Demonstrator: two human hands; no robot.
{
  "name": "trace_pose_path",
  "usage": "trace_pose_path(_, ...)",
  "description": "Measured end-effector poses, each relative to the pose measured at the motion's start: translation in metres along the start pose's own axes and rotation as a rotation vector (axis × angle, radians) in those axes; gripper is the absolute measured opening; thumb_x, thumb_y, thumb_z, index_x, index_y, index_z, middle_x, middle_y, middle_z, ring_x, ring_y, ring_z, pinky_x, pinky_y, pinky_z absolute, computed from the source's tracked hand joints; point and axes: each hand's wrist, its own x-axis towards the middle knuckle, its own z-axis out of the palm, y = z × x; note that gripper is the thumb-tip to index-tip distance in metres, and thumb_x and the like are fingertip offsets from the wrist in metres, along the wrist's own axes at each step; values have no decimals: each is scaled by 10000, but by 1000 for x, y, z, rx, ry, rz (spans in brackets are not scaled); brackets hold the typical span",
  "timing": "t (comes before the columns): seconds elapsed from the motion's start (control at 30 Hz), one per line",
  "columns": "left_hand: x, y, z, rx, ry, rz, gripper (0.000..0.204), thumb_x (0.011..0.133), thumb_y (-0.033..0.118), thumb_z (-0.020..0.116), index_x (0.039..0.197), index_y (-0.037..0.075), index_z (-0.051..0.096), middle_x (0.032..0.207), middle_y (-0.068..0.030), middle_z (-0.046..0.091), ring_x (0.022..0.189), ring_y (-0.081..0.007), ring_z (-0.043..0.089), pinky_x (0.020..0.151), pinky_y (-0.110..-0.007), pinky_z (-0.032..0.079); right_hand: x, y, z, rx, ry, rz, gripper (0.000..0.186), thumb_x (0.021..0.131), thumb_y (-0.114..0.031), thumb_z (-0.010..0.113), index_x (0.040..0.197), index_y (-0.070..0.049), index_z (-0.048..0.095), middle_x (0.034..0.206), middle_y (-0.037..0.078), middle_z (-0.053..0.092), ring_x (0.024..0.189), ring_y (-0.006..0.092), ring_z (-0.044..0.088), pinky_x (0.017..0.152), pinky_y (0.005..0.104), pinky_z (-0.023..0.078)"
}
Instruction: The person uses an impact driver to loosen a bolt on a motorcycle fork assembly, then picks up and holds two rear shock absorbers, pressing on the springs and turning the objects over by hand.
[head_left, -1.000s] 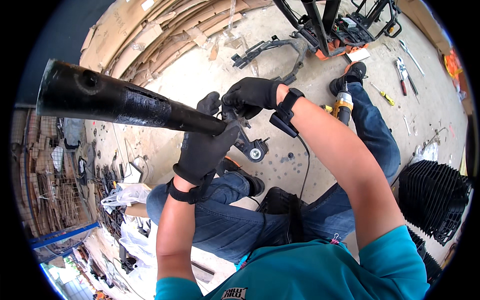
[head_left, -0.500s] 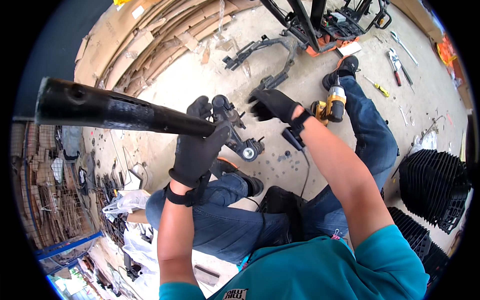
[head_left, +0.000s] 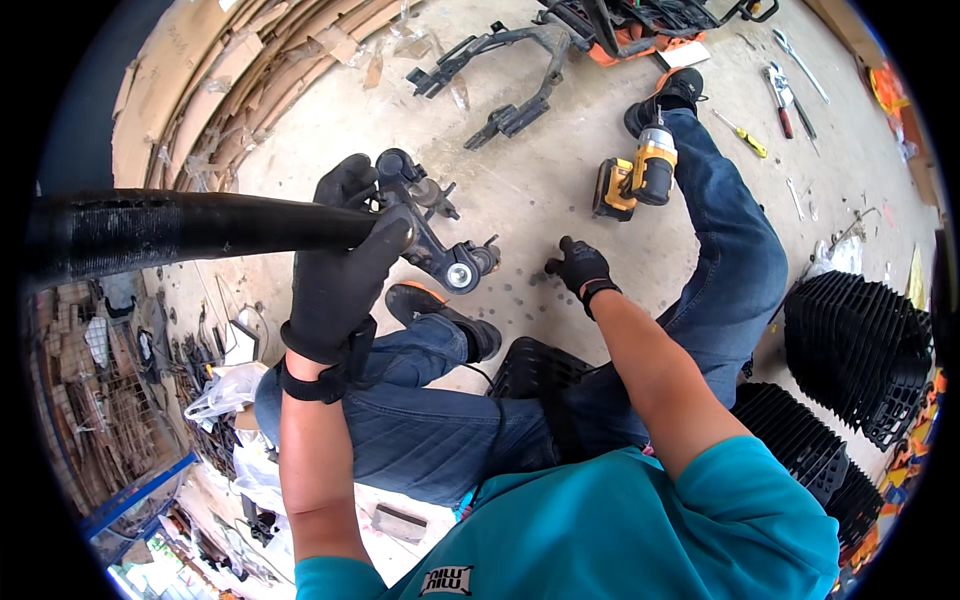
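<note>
My left hand, in a black glove, is wrapped round the end of a long black metal tube that points out to the left, toward the camera. Just beyond this grip is a black metal bracket with rounded ends and a bright round bore; my hand hides where bracket and tube meet. My right hand, also gloved, hovers over the floor to the right of the bracket. Its thumb and forefinger are apart, the other fingers are partly curled, and nothing shows between them. A yellow and black cordless driver rests near my right leg.
A bent black metal frame piece lies ahead, near an orange and black machine. Pliers, a yellow-handled screwdriver and a wrench are at the right. Flattened cardboard is piled at far left; black ribbed parts stand right.
My left hand has shifted left with the tube and bracket. My right hand has moved down and away from the bracket. The whole view has shifted somewhat.
</note>
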Motion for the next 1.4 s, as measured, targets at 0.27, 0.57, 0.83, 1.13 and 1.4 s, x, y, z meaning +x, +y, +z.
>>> trace_pose_path(0.27,-1,0,-2,2,-9,4,661,845,42,698,1416,-47,376,1269,-165,563,1122,-169,576,931,-294,479,4,-3,55,-377,21,-177,236,893,-142,576,1122,-90,602,1099,165,614,994,351,661,803,449,554)
trace_pose_path(0.57,0,-15,-5,107,36,134,593,828,133,734,1322,-78,482,1210,-180,611,1109,-223,600,956,-344,464,16,-20,16,158,91,-265,166,902,-130,567,1056,-74,594,903,173,701,842,321,688,728,430,536)
trace_pose_path(0.83,-2,-2,-10,178,-48,58,662,845,139,714,1407,-37,410,1340,-186,522,1234,-253,521,1025,-381,432,-45,-99,-150,1062,-108,-503,258,892,-35,648,1145,6,622,876,5,633,741,64,573,654,231,489)
trace_pose_path(1.13,0,-3,-10,203,-50,18,674,836,146,727,1401,-48,417,1321,-191,549,1179,-238,562,975,-354,466,-126,-120,-181,1083,-116,-654,377,884,14,630,1260,-6,604,1017,26,658,877,74,593,759,236,496)
trace_pose_path(1.4,-1,-3,-9,177,-39,34,681,831,143,723,1401,-54,406,1333,-201,536,1198,-244,549,991,-358,460,-134,-125,-181,1225,-172,-697,393,882,56,590,1271,-4,588,1024,48,661,878,98,611,766,252,508)
